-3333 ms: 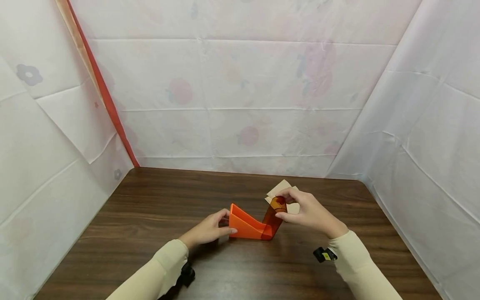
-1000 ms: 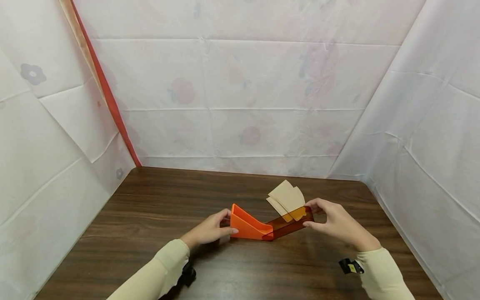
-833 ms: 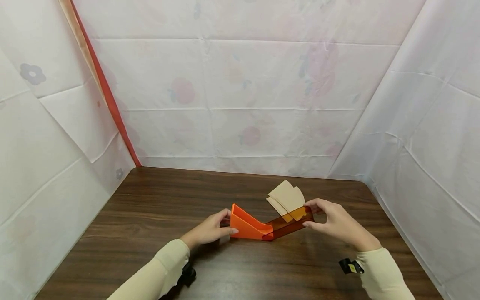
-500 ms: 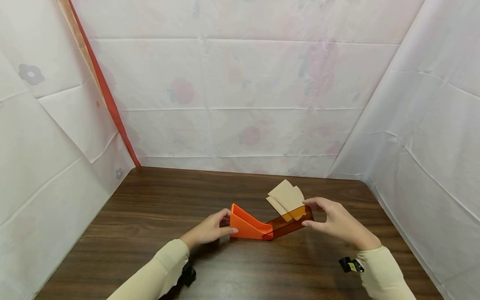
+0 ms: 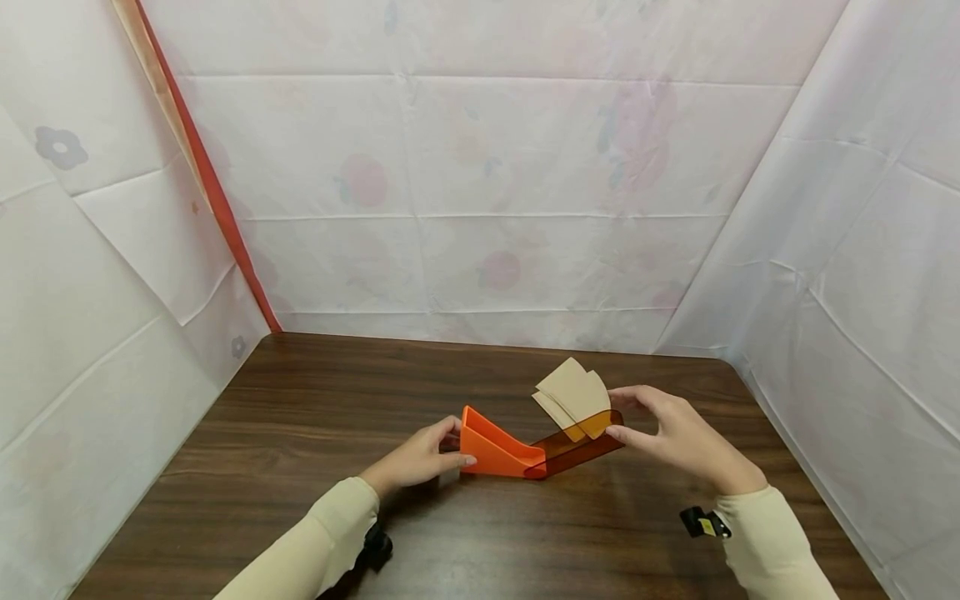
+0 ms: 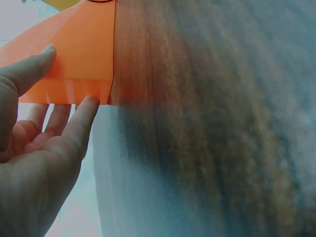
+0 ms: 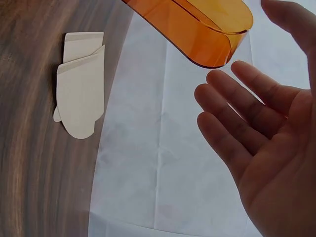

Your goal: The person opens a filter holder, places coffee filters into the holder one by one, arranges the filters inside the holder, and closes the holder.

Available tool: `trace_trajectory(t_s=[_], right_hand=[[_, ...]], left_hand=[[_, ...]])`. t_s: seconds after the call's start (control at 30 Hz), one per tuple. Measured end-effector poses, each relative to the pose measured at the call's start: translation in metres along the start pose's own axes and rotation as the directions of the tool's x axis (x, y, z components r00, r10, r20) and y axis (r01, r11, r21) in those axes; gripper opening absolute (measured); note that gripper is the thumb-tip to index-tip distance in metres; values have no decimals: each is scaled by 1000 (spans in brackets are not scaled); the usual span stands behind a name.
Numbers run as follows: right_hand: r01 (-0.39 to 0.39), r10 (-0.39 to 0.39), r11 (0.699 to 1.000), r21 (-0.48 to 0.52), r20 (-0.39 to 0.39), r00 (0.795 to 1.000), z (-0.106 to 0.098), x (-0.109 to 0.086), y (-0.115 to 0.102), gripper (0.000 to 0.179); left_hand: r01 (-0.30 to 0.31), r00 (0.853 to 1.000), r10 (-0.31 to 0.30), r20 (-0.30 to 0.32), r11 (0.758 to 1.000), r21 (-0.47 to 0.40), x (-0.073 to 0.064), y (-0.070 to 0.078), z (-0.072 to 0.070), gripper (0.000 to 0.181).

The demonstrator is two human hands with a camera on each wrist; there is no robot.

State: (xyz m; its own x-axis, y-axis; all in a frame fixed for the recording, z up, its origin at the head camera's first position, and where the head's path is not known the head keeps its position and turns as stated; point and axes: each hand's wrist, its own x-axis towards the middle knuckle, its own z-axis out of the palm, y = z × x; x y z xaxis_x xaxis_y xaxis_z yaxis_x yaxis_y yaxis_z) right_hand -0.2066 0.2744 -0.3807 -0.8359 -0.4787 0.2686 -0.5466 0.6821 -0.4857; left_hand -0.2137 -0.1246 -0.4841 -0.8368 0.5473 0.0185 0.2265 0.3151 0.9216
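An orange coffee filter holder [image 5: 489, 451], wedge-shaped with a tall left end, stands on the table in the head view. Its translucent amber lid [image 5: 581, 450] is swung out to the right from the holder's low end, sloping upward. My left hand [image 5: 420, 457] holds the tall end; in the left wrist view the thumb lies on the broad side and fingertips are at the end face. My right hand [image 5: 675, 432] is by the lid's free end with fingers extended, and in the right wrist view a gap shows between fingertips and the amber lid [image 7: 202, 37].
Tan paper coffee filters [image 5: 568, 385] lie overlapping behind the lid, near the table's back edge. The dark wooden table [image 5: 375, 375] is bordered by white patterned cloth [image 5: 465, 183] at the back and sides.
Earlier the right hand swung the amber lid from steep down to the right. Now its fingers have loosened from the lid's end. The left hand and holder stay in place.
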Motion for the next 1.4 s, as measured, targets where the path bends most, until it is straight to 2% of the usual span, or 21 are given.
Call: trace_trajectory(t_s=[0.27,0.63,0.83,1.1,1.4], right_hand=[[-4,3,1000,-11,-19,1000,-6,4,1,40],[-32,31,999,-29,-42,999,-12,13,6,36],[-66,66,998,0,-39,997,-9,21,13,39],[-121,123,991,53,-32,992,-2,29,21,43],[-143,144,986,84,-9,989,6,36,32,43]], left_hand=[[8,1000,-8,7,1000,10,0,1,0,31],[17,1000,-17,9,1000,-1,0,2,0,32],[-3,1000,3,8,1000,10,-1,-1,-1,32],[13,1000,-13,8,1000,3,-4,0,-2,32],[-9,1000,9,11,1000,-24,-5,3,-1,31]])
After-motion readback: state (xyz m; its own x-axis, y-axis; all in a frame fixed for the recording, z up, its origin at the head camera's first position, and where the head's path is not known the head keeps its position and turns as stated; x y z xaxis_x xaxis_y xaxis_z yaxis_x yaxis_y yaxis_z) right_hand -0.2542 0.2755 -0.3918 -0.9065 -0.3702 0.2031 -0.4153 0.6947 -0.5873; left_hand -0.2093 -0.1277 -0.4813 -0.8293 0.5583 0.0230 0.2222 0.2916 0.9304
